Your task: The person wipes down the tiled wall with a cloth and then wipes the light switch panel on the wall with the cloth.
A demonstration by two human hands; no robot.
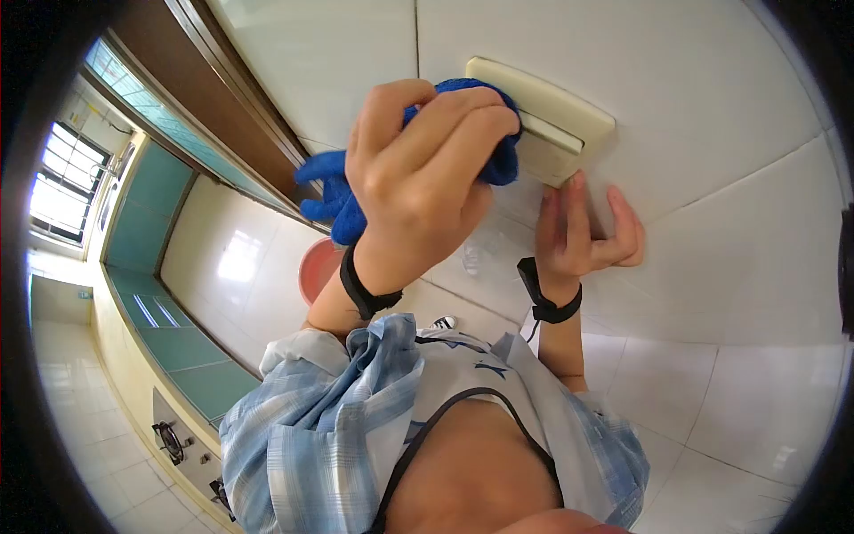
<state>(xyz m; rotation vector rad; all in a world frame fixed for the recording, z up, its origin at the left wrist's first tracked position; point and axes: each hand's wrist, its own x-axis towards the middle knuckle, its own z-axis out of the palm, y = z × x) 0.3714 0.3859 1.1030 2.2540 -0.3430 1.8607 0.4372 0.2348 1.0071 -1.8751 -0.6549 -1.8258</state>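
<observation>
A cream wall switch (553, 153) with a wide rocker is mounted on the white tiled wall. My left hand (422, 169) is closed around a bunched blue cloth (503, 160) and presses it against the switch's left part. Folds of the cloth hang out on the near side of that hand, and my fingers hide part of the switch plate. My right hand (578, 231) holds nothing; its fingers are apart, with the fingertips at the lower edge of the switch and close to the wall.
A brown door frame (240, 80) stands left of the wall. Below it, a pink basin (318, 271) sits on the tiled floor. Further left are a teal-fronted kitchen counter (191, 351), a gas stove (169, 440) and a barred window (67, 182).
</observation>
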